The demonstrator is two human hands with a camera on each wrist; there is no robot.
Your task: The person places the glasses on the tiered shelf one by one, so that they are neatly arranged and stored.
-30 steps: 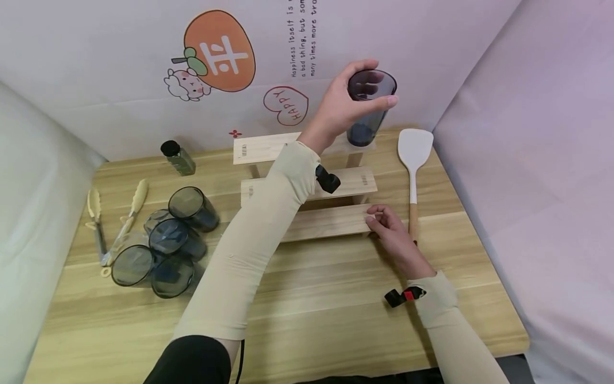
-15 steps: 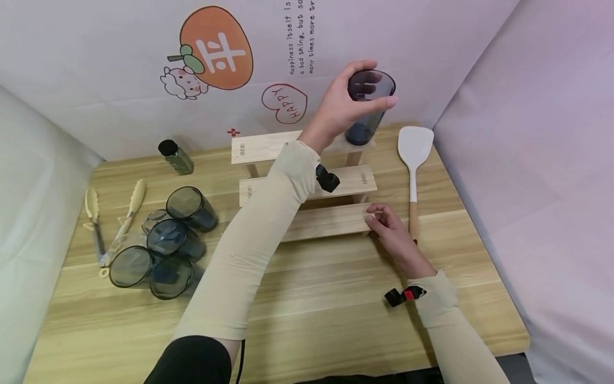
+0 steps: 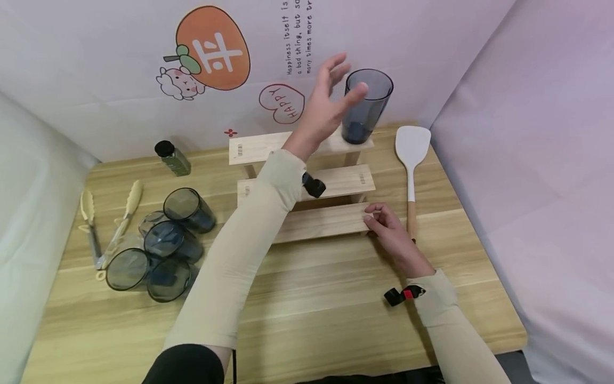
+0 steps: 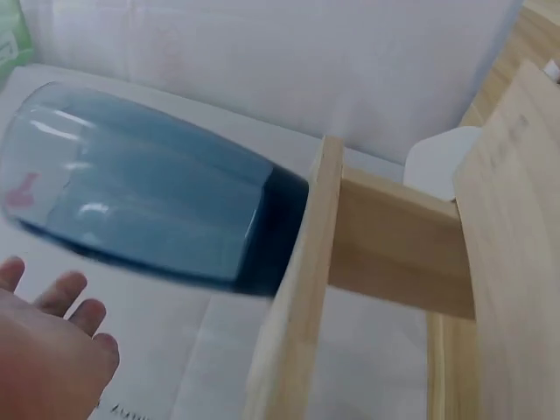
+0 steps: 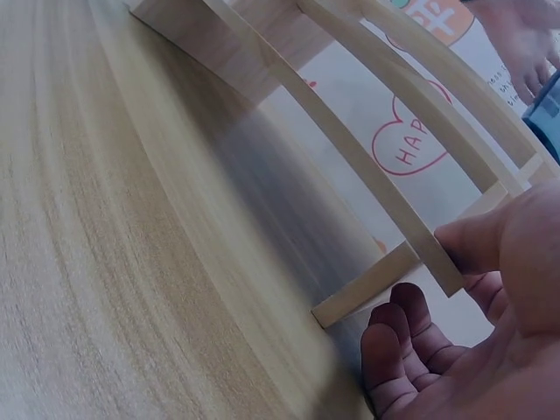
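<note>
On the right end of the top board of a three-tier wooden rack stands a smoky blue-grey drinking glass, upright with its mouth up. My left hand is just left of it, fingers spread and bent a little, thumb overlapping the rim in the head view. The left wrist view shows a gap between the left hand's fingers and the glass, whose base sits on the board. My right hand pinches the right end of the lowest board, thumb on top; its other fingers curl below in the right wrist view.
Several similar glasses stand grouped on the left of the table. Beyond them lie tongs with cream tips. A black-capped spice jar is at the back left. Right of the rack lies a white spatula with a wooden handle.
My left hand has let go of the glass and drawn back to the left, its fingers spreading. The glass stays on the top board. My right hand keeps its hold on the lowest board.
</note>
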